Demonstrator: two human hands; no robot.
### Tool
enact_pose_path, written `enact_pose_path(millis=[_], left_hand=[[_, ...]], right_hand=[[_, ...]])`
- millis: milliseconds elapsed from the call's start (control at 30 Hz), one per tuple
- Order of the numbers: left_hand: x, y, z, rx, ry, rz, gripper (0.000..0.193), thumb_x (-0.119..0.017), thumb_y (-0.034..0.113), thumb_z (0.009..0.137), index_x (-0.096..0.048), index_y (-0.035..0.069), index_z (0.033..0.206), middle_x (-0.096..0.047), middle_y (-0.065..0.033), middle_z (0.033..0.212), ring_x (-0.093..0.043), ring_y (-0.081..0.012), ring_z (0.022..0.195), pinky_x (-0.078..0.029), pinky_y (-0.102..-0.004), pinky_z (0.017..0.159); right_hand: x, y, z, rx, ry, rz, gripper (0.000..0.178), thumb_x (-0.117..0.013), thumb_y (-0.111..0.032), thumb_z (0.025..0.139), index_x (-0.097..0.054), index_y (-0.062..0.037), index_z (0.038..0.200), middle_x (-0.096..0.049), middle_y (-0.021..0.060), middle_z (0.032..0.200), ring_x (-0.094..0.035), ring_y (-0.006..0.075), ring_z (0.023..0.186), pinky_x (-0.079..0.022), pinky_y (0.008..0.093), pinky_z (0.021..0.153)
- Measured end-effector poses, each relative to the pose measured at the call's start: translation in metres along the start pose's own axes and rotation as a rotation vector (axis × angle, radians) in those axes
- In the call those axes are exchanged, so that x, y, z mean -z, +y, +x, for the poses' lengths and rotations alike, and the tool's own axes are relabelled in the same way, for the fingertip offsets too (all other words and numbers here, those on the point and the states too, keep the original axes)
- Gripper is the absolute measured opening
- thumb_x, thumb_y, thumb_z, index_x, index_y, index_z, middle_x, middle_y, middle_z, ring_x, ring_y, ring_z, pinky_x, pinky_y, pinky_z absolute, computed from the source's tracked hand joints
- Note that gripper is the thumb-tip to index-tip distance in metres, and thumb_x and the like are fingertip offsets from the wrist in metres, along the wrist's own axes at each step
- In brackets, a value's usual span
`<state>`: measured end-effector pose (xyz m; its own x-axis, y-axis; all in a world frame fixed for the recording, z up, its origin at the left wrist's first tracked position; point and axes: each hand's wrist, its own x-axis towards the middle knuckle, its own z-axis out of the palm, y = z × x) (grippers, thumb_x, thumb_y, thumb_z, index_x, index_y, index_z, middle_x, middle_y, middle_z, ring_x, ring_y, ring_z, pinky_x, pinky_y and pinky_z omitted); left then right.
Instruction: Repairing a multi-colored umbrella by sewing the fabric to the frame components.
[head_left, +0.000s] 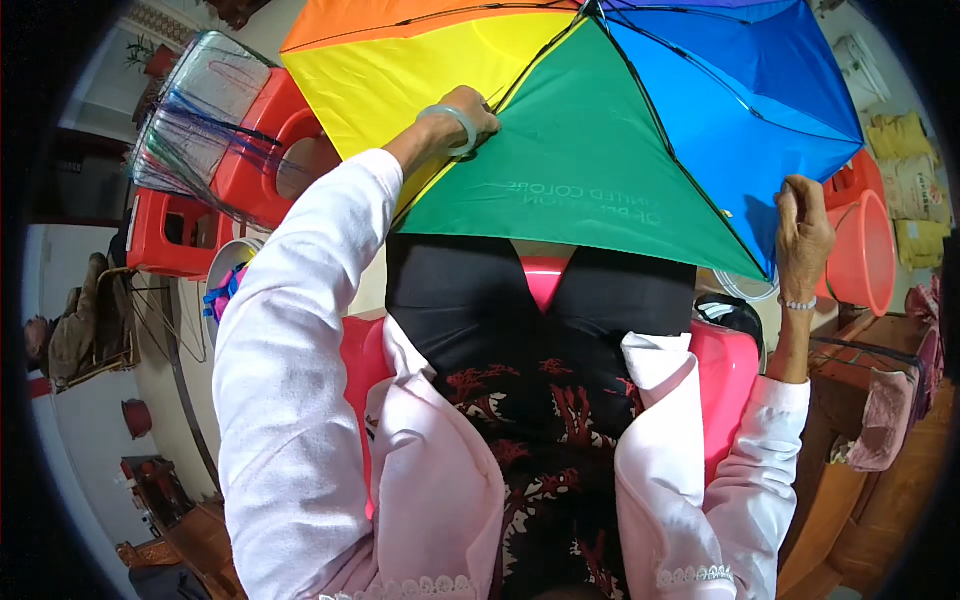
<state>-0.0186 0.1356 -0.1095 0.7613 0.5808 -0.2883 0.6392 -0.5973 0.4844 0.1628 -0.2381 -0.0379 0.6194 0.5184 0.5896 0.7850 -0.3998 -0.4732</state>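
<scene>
An open rainbow umbrella (pixel 590 170) spreads over my lap with its inner side and dark ribs facing me. Orange, yellow, green and blue panels show; its top runs out of the picture. My left hand (pixel 465 118), a pale bangle at the wrist, pinches the rib along the seam between the yellow and green panels. At the right rim, my right hand (pixel 805 235) is closed on the edge of the blue panel, its fingertips partly hidden. The green panel's lower edge lies across my black trousers (pixel 460 290).
Red plastic stools (pixel 175 235) stand at the left, with a clear, net-draped container (pixel 200 105) on them. A pinkish-red bucket (pixel 868 255) is at the right, near yellow sacks (pixel 915 185). Wooden furniture (pixel 840 510) fills the lower right. I sit on a pink seat (pixel 725 375).
</scene>
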Motion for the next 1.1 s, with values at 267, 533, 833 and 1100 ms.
enact_pose_path(millis=[267,533,833,1100], left_hand=[[0.004,-0.006,-0.005,0.134,-0.103,-0.494,0.016,-0.064,0.015,0.07,-0.058,0.001,0.074,-0.053,-0.0057,0.059,-0.049,-0.0144,0.051,-0.039,-0.0274,0.046],[0.01,-0.012,-0.002,0.136,-0.185,-0.392,0.022,-0.064,0.02,0.073,-0.06,0.001,0.084,-0.057,-0.0047,0.066,-0.052,-0.0129,0.057,-0.041,-0.0256,0.052],[0.041,0.026,-0.021,-0.272,0.001,0.074,0.028,-0.067,0.025,0.071,-0.062,-0.002,0.078,-0.064,-0.0092,0.073,-0.06,-0.0171,0.062,-0.046,-0.0299,0.059],[-0.055,0.053,-0.004,0.054,-0.134,-0.146,0.026,-0.069,0.024,0.067,-0.064,0.0,0.077,-0.064,-0.0083,0.066,-0.059,-0.018,0.057,-0.047,-0.0311,0.056]], right_hand=[[-0.002,0.009,-0.006,-0.098,-0.065,-0.204,0.009,-0.051,-0.009,0.087,-0.054,-0.0022,0.092,-0.059,0.0062,0.074,-0.054,0.0084,0.064,-0.044,0.0226,0.058],[-0.003,0.005,-0.005,-0.14,-0.083,0.144,0.007,-0.051,-0.008,0.086,-0.054,-0.0017,0.087,-0.052,0.0016,0.067,-0.047,0.0062,0.058,-0.039,0.0207,0.052],[-0.035,-0.084,-0.024,-0.024,-0.722,0.522,0.006,-0.05,-0.005,0.084,-0.052,-0.0023,0.08,-0.049,0.0005,0.062,-0.046,0.0059,0.054,-0.037,0.0212,0.048],[-0.064,-0.127,-0.033,0.218,-0.762,0.588,0.005,-0.052,-0.003,0.081,-0.05,0.0003,0.078,-0.048,0.0068,0.06,-0.047,0.0096,0.052,-0.039,0.0258,0.048]])
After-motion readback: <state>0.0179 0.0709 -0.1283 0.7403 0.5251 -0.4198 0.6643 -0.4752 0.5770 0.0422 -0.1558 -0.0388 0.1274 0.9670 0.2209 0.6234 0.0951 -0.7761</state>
